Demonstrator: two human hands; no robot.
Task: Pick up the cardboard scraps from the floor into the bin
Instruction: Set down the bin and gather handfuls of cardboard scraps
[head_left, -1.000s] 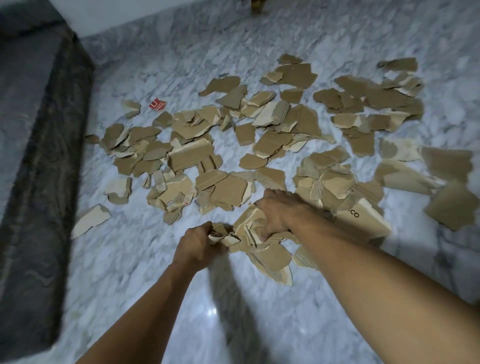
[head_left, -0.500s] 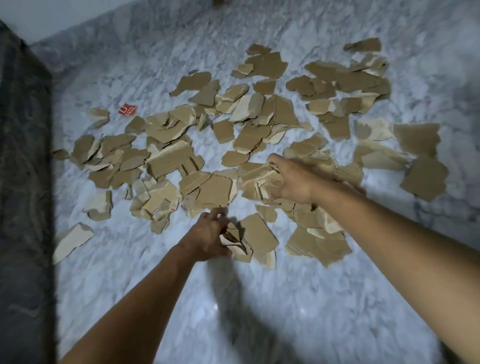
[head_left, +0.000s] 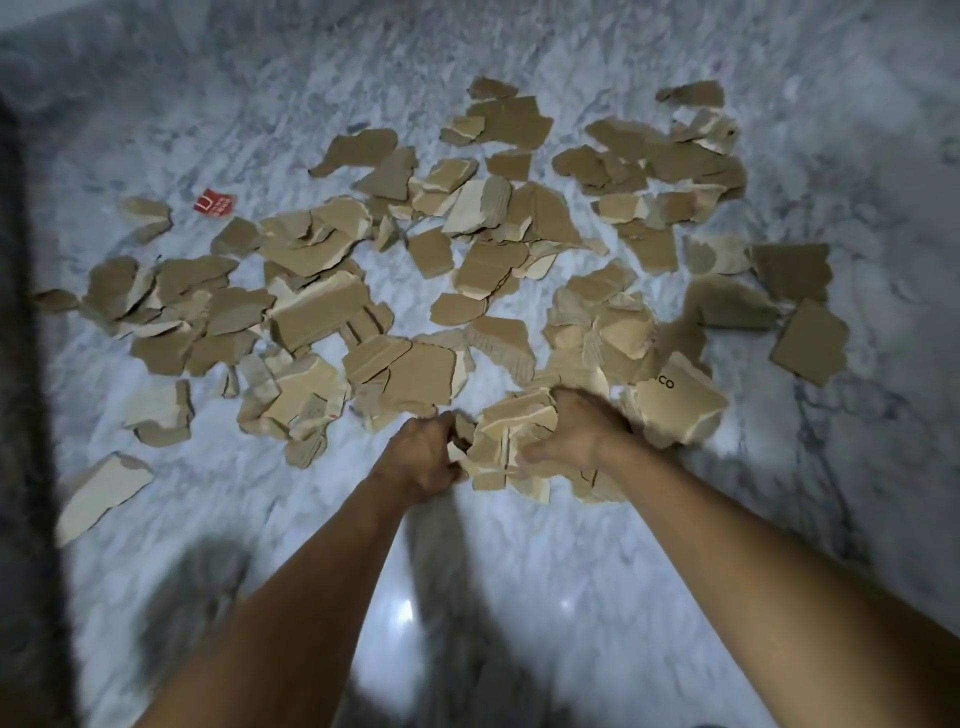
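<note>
1. The left hand (head_left: 423, 457) and the right hand (head_left: 576, 431) are close together. Both have their fingers curled round a bundle of scraps (head_left: 511, 434), which is squeezed between them at the near edge of the litter.
2. The other cardboard scraps (head_left: 322, 312) lie on the marble floor (head_left: 519, 597) beyond the hands. They overlap in loose heaps that spread left, right and far back.
3. A larger printed piece (head_left: 675, 402) marked "CO" lies tilted just to the right of the right hand, against the bundle.
4. A small red scrap (head_left: 214, 202) lies apart at the far left. A lone pale piece (head_left: 101, 488) lies at the near left, well away from the main heap.
5. A dark strip (head_left: 21, 467) runs down the left side of the floor. Bare marble with bright glare spots opens between it and the forearms, and more shows on the near side of the hands.
6. Most fingertips are buried in the bundle, so it is unclear how deep the grip goes. The strip is too blurred to identify. The bottom of the view cuts off both forearms, and its outer parts are smeared.
</note>
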